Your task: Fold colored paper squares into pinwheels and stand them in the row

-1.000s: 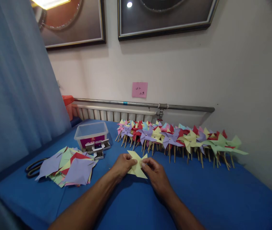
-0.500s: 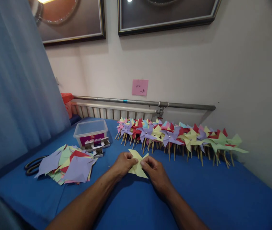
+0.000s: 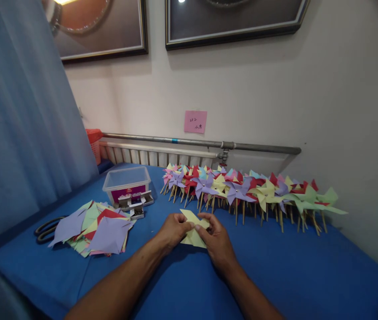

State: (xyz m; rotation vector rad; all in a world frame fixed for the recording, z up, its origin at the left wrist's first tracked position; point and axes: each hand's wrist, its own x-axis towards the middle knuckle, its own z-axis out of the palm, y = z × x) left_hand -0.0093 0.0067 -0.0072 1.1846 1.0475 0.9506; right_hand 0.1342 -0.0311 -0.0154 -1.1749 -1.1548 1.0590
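Note:
A pale yellow paper pinwheel (image 3: pixel 194 240), partly folded, is held above the blue cloth between my two hands. My left hand (image 3: pixel 174 231) pinches it from the left, thumb on top near the centre. From the right, my right hand (image 3: pixel 218 238) presses its thumb close to the left one, with its fingers curled behind a paper corner. The fingertips behind the paper are hidden. Beyond my hands, finished paper pinwheels (image 3: pixel 239 190) on wooden sticks lie in a long, many-coloured row.
Cut paper sheets (image 3: pixel 109 233) lie piled at left, beside black-handled scissors (image 3: pixel 47 229). Behind them stand a clear plastic tub (image 3: pixel 125 178) and small open boxes (image 3: pixel 136 211) of metal pieces. A pipe (image 3: pixel 189 142) and a radiator (image 3: pixel 142 155) run along the wall; a blue curtain (image 3: pixel 25 111) hangs left.
My right hand has moved slightly left and its thumb now meets the left thumb at the paper's middle. The right-hand corner of the yellow paper is folded further inward.

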